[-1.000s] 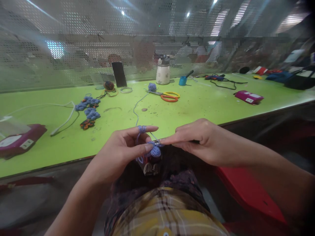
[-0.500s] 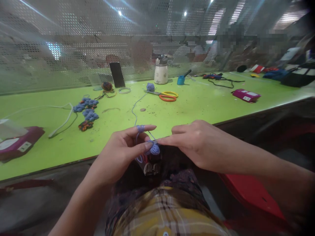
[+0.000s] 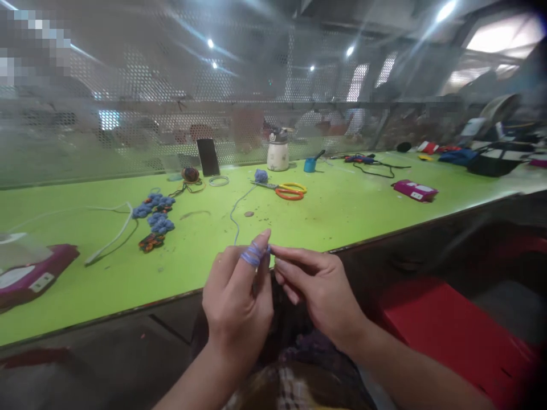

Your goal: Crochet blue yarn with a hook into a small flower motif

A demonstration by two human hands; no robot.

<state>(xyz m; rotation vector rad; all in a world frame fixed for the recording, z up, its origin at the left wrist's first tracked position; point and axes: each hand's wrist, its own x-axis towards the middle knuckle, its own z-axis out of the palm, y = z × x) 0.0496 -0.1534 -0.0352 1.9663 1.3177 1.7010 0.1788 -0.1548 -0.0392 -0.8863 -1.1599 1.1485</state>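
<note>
My left hand [image 3: 239,290] is closed, with blue-violet yarn [image 3: 252,255] wound several times around its index finger. The crocheted piece it held earlier is now mostly hidden behind the fingers. Tip to tip with it, my right hand [image 3: 320,290] is pinched, thumb against index finger; whatever sits in that pinch is too small to make out. From the left hand a strand runs up the table to a small ball of blue yarn [image 3: 261,175]. Orange-and-yellow-handled scissors [image 3: 288,191] lie beside that ball.
On the green table [image 3: 342,216] lie crocheted flowers [image 3: 160,219], a dark multicoloured yarn ball [image 3: 190,175], a leaning phone [image 3: 208,158], a white bottle [image 3: 278,154], a blue pot [image 3: 310,165] and purple boxes [image 3: 414,191]. A red stool [image 3: 448,336] stands below right.
My left hand has turned upright and moved right, covering the crocheted piece. My right hand has drawn in and curled into a pinch against it. The camera view has tilted up.
</note>
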